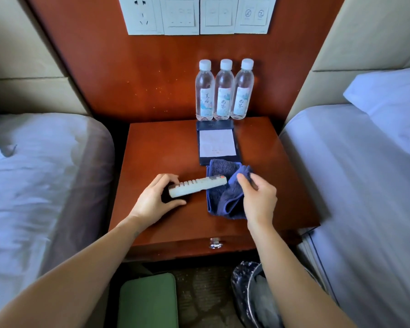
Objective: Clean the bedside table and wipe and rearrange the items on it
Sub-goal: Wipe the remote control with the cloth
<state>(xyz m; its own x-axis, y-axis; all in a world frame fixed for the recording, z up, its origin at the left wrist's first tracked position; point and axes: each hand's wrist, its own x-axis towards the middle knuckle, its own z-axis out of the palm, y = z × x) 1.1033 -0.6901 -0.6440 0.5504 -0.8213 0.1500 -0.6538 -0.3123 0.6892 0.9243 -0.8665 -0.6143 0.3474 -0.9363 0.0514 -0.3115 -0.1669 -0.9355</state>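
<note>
Nearest us, a plastic-lined bin [249, 299] holds something pale and crumpled, beside a green padded stool [149, 301]. On the glossy red-brown wooden worktop [166, 147] we see the left hand [152, 200] curl its fingers round the near end of a slim white remote [197, 185], whose far end lies over a dark blue terry cloth [223, 200]. The right hand [258, 197] pinches a fold of that cloth. Behind sit a navy notepad holder [217, 143] and three clear, white-capped bottles [223, 91] of water.

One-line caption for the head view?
Left hand holds a remote control at the bedside table; right hand pinches a blue cloth.
</note>
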